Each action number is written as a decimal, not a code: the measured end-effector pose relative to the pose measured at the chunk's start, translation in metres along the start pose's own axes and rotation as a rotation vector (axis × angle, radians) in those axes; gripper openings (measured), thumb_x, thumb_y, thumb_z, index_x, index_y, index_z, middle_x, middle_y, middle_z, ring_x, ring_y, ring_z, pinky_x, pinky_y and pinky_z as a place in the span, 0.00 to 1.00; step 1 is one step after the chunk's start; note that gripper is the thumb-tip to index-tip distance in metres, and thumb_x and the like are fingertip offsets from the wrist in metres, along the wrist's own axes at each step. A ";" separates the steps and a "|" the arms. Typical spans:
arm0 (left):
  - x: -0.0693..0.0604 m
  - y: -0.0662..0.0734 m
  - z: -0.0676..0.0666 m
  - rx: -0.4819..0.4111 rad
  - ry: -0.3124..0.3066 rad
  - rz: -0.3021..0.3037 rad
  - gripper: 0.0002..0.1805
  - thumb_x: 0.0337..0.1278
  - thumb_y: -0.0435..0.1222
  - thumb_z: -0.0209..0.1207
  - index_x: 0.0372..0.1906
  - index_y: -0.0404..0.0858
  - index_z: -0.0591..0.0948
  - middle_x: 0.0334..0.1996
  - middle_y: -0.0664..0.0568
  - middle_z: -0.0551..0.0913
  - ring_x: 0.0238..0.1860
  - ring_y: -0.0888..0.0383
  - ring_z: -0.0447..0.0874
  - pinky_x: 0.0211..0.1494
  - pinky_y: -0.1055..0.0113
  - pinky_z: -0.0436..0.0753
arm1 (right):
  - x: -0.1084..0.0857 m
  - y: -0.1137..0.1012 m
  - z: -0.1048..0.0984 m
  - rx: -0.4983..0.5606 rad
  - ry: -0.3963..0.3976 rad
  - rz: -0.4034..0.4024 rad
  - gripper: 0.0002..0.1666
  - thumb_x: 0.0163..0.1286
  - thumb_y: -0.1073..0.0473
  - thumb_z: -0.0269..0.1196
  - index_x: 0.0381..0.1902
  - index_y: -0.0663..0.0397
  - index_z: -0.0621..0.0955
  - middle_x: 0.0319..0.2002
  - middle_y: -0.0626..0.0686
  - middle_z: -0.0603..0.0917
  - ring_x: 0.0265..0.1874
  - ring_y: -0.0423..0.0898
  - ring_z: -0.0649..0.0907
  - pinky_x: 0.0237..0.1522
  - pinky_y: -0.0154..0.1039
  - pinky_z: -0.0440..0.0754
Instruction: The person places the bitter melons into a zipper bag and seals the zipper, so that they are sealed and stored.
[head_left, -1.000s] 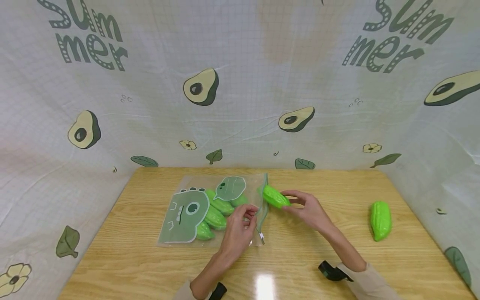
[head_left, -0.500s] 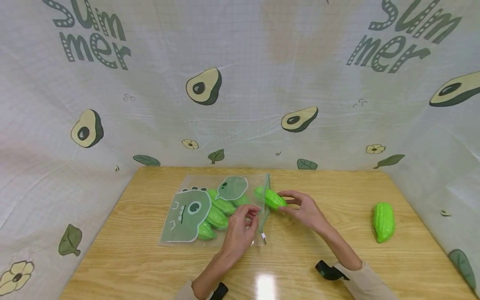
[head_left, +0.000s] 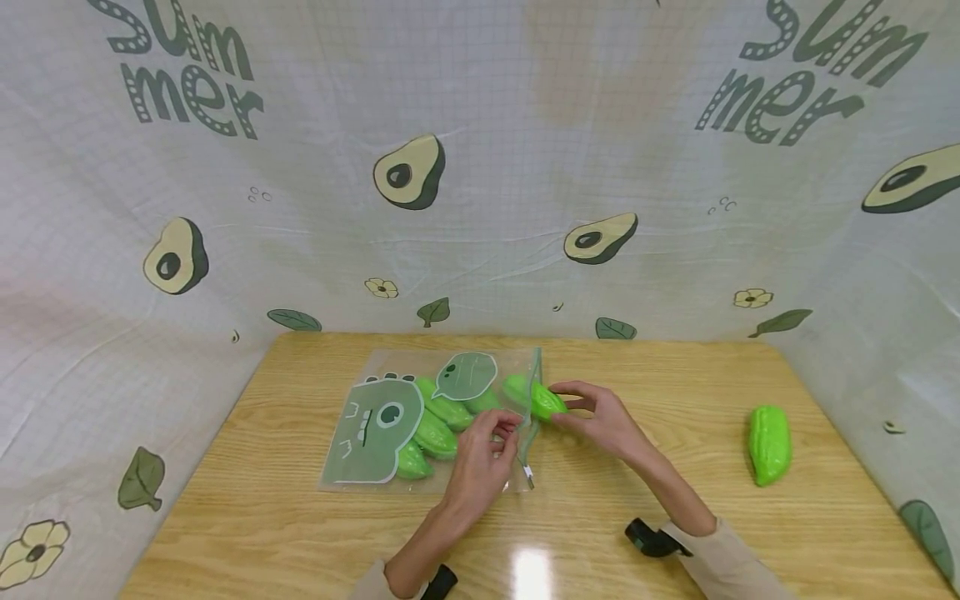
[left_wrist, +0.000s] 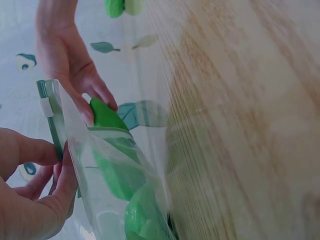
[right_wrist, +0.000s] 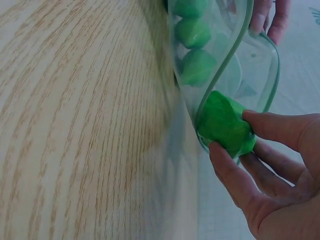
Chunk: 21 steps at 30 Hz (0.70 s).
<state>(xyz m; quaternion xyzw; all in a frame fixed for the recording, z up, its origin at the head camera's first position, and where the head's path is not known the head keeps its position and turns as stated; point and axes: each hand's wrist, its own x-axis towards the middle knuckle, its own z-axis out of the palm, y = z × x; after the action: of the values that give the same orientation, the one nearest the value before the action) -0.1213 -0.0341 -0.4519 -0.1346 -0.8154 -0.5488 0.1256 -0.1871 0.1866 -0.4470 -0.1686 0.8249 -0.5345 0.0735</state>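
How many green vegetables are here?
6 visible: one loose vegetable on the table's right, one held vegetable in the right hand at the bag's mouth, and four bagged vegetables. More may be hidden behind the left hand.

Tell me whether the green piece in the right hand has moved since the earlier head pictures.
Yes. Against the printed avocado above, the green piece has moved left, further into the bag.
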 end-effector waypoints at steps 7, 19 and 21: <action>0.000 0.001 -0.001 0.006 -0.018 -0.022 0.09 0.64 0.22 0.61 0.46 0.32 0.83 0.40 0.46 0.82 0.40 0.55 0.82 0.42 0.70 0.87 | 0.003 0.000 0.004 -0.002 -0.013 -0.024 0.25 0.69 0.65 0.68 0.63 0.66 0.79 0.62 0.66 0.80 0.56 0.67 0.82 0.50 0.43 0.86; 0.000 0.002 -0.001 0.023 -0.017 -0.009 0.09 0.64 0.22 0.61 0.46 0.32 0.83 0.40 0.46 0.82 0.40 0.54 0.83 0.42 0.69 0.87 | 0.008 -0.001 0.010 0.027 -0.022 -0.011 0.25 0.70 0.66 0.68 0.63 0.68 0.78 0.61 0.67 0.80 0.56 0.65 0.83 0.50 0.41 0.86; 0.000 0.002 -0.001 0.025 -0.022 -0.015 0.09 0.64 0.22 0.61 0.46 0.32 0.83 0.40 0.46 0.83 0.41 0.54 0.83 0.42 0.69 0.87 | 0.008 -0.002 0.011 0.036 -0.022 -0.008 0.25 0.70 0.67 0.67 0.63 0.69 0.78 0.61 0.68 0.80 0.56 0.65 0.83 0.51 0.40 0.86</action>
<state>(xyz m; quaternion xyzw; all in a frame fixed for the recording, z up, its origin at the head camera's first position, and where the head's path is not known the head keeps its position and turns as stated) -0.1208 -0.0344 -0.4493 -0.1329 -0.8245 -0.5381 0.1139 -0.1911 0.1735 -0.4492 -0.1765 0.8135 -0.5478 0.0833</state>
